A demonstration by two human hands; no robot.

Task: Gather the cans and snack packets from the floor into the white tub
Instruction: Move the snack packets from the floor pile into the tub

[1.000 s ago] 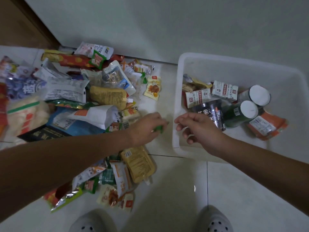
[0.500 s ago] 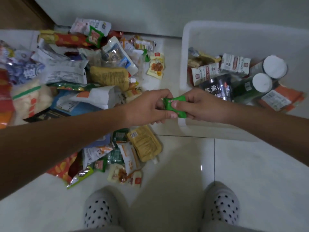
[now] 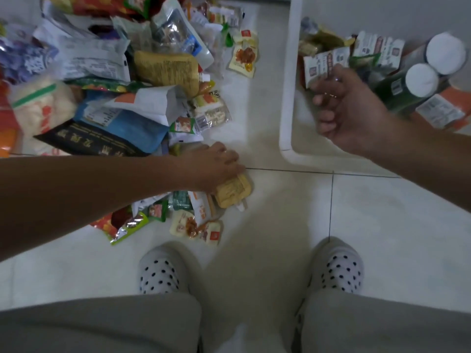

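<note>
White floor tiles (image 3: 382, 225) carry the packet heap (image 3: 102, 72) beside the white tub (image 3: 288, 98).

The left forearm (image 3: 102, 184) reaches in from the left, left hand (image 3: 211, 165) palm down, fingers bent low; their grip is hidden. Ahead and right of it, the right hand (image 3: 350, 110) hovers knuckles up, fingers loosely curled, holding nothing.

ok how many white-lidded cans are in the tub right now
2. One white-lidded can lies toward the right of the white tub; a second can lies beside it, nearer the right hand. Others may be hidden behind that hand.
</note>
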